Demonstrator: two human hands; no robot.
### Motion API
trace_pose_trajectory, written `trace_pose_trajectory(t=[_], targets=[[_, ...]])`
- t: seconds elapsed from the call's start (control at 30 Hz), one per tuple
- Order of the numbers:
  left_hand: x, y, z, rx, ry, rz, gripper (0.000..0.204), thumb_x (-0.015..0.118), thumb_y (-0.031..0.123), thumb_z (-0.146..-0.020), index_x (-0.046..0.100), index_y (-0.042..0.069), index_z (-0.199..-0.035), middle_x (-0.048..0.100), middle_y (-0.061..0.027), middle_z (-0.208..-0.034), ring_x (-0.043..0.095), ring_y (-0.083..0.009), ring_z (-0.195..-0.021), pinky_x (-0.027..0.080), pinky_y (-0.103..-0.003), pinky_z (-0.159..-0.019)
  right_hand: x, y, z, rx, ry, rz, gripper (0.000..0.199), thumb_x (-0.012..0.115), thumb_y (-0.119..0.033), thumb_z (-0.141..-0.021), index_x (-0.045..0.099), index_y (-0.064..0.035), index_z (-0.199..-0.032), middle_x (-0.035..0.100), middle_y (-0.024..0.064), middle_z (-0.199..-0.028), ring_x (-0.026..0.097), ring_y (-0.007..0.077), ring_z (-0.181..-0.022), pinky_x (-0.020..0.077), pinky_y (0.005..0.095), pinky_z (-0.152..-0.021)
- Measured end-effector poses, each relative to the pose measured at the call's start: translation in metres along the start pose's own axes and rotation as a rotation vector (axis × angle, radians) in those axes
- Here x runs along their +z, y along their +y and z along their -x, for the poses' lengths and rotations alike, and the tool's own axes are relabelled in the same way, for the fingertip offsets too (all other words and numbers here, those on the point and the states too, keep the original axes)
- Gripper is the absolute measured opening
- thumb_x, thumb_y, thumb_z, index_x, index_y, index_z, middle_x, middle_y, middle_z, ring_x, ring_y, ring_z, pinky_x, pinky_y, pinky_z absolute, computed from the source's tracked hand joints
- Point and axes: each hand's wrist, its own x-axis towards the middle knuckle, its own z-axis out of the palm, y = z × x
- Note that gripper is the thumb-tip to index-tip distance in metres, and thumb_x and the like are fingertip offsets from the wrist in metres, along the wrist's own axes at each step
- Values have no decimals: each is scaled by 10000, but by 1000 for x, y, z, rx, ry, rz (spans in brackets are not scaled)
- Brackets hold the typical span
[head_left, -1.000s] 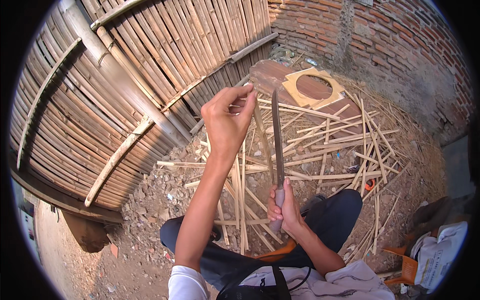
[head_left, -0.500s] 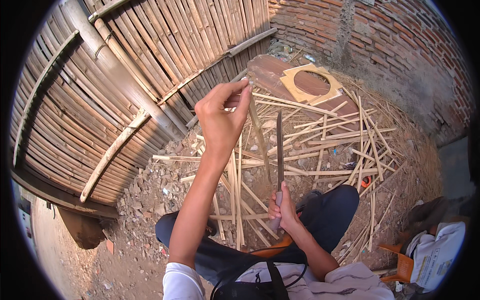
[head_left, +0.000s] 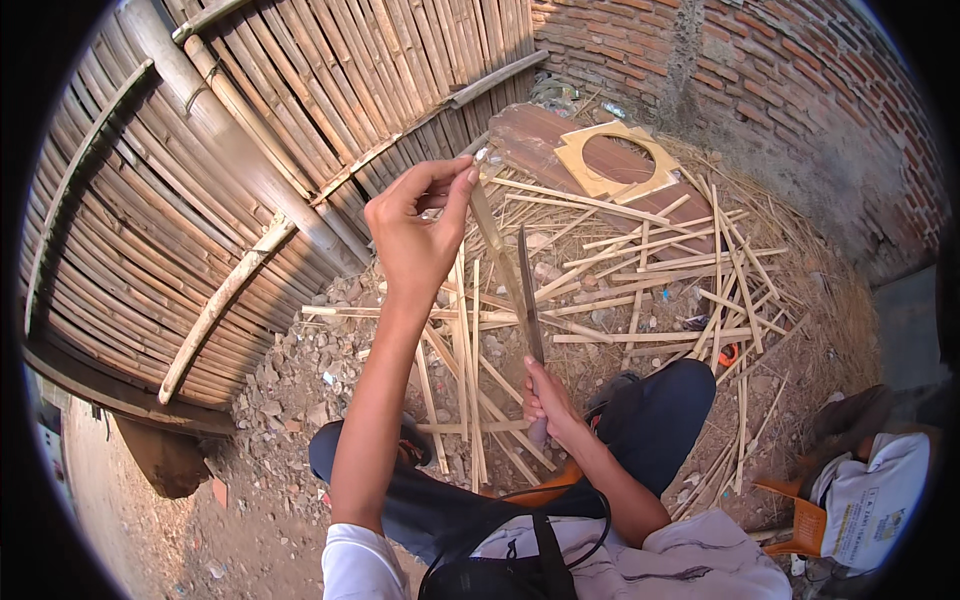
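Raised in front of me, my left hand (head_left: 412,225) pinches the upper end of a bamboo strip (head_left: 496,242) between thumb and fingers. The strip slants down toward the right. My right hand (head_left: 556,404) is wrapped round the handle of a machete (head_left: 527,285), its long dark blade pointing up. The blade lies against or just beside the lower part of the strip; whether they touch I cannot tell. Beyond my hands, several loose pale bamboo strips (head_left: 640,278) are scattered across the ground.
A brown board (head_left: 530,135) lies at the back, bearing a yellowish panel (head_left: 652,182) with a round hole. A bamboo wall (head_left: 330,90) rises at left and a brick wall (head_left: 780,90) at right. An orange chair or stool (head_left: 808,525) and white bag (head_left: 880,505) are lower right.
My left hand has shifted slightly left with the strip. The machete has moved left and tilted, so its blade now comes up to the strip instead of standing apart from it.
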Motion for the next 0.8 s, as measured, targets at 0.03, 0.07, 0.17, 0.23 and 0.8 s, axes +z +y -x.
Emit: trace_pose_trajectory(t=[0.03,0.07,0.17,0.23,0.8], targets=[[-2,1,0,-18,-11,-2,110,773,31,-885,772,-30,-976,778,-117,-892,744,-138,-752,599,-259,-687,4,-7,0,-24,-7,28,395,630,-442,-1011,459,-134,-831,358,-46,-520,318,87,-365,310,279,-404],[-3,2,0,-35,-21,-4,110,774,32,-886,771,-33,-974,779,-118,-896,744,-136,-757,601,-261,-694,5,-13,4,-70,1,23,338,639,-367,-1006,462,-135,-836,363,-46,-519,318,85,-365,311,281,-402],[-6,1,5,-46,-50,30,153,776,50,-907,770,-21,-1042,772,-100,-922,747,-136,-849,606,-258,-766,20,-40,25,-197,2,-25,244,652,-191,-990,474,-132,-834,381,-45,-522,327,80,-370,310,285,-395],[-4,2,7,-39,-9,60,112,773,31,-886,768,-33,-978,778,-129,-924,743,-140,-767,596,-255,-690,34,-63,45,-273,-1,-99,226,645,-139,-977,491,-118,-813,394,-45,-531,342,77,-379,305,285,-389],[-5,-17,6,-270,-140,375,115,588,58,-980,555,23,-1084,582,-54,-881,595,-120,-803,536,-305,-813,-28,42,-8,33,44,-114,209,619,-128,-948,474,-144,-799,371,-52,-532,343,88,-403,325,304,-429]])
